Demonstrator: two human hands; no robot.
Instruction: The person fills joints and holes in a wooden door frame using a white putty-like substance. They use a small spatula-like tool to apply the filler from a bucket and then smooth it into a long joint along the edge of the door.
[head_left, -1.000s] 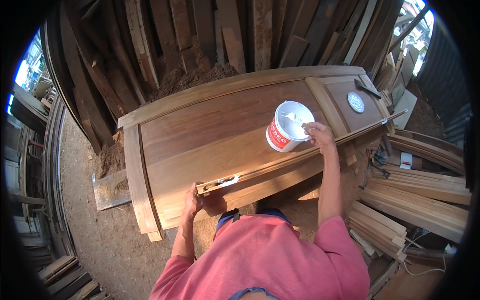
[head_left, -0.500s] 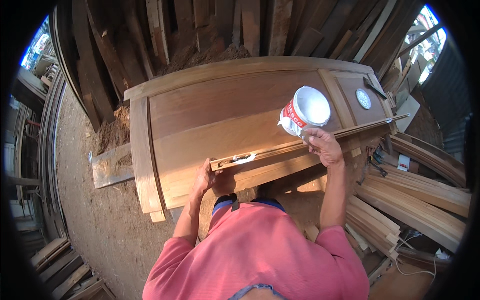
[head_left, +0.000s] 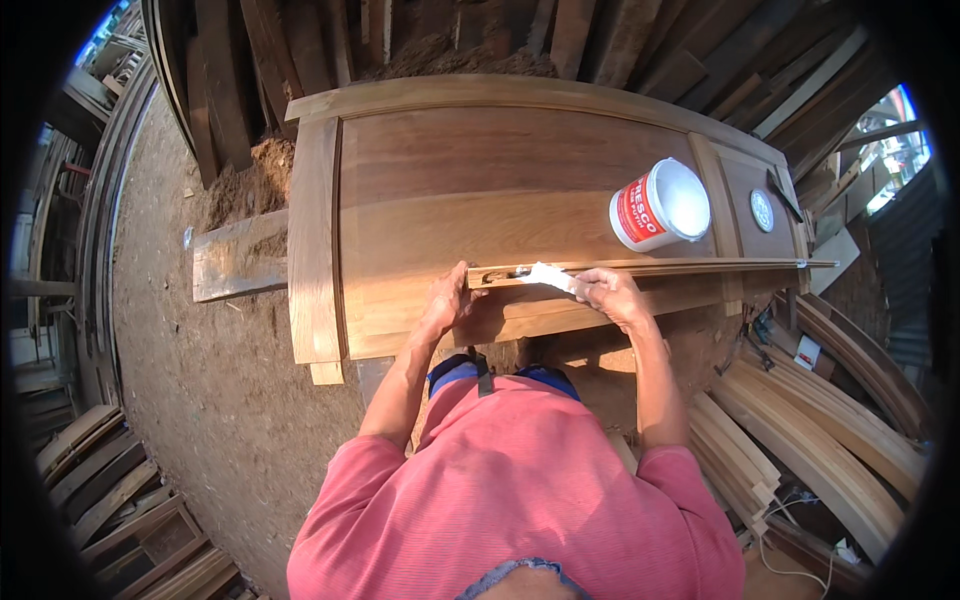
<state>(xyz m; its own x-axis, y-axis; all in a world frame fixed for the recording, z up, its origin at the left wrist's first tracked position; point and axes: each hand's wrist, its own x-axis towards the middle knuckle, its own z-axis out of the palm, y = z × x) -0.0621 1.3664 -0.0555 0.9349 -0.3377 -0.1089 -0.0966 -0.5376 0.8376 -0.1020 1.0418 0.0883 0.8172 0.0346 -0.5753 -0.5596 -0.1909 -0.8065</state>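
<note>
My left hand [head_left: 452, 300] is closed round the near-left end of a long, narrow wooden strip [head_left: 700, 266], which lies across a wooden door panel [head_left: 480, 200]. My right hand [head_left: 612, 295] pinches a small putty knife, mostly hidden by the fingers and by white putty [head_left: 547, 277]. The putty touches the strip beside a dark slot near its left end. A white tub [head_left: 640, 212] with a red label stands on the panel beyond my right hand, tilted in view, white inside.
A round lid [head_left: 762, 211] and a dark flat tool [head_left: 785, 192] lie at the panel's right end. Planks [head_left: 230, 90] lean behind it. Stacked boards [head_left: 810, 420] and a pale cable [head_left: 795, 575] are at right, more timber [head_left: 130, 500] at lower left.
My right hand has moved from the tub's rim down and left to the strip, bringing white putty against its slot. The view has shifted, and the strip looks more level.
</note>
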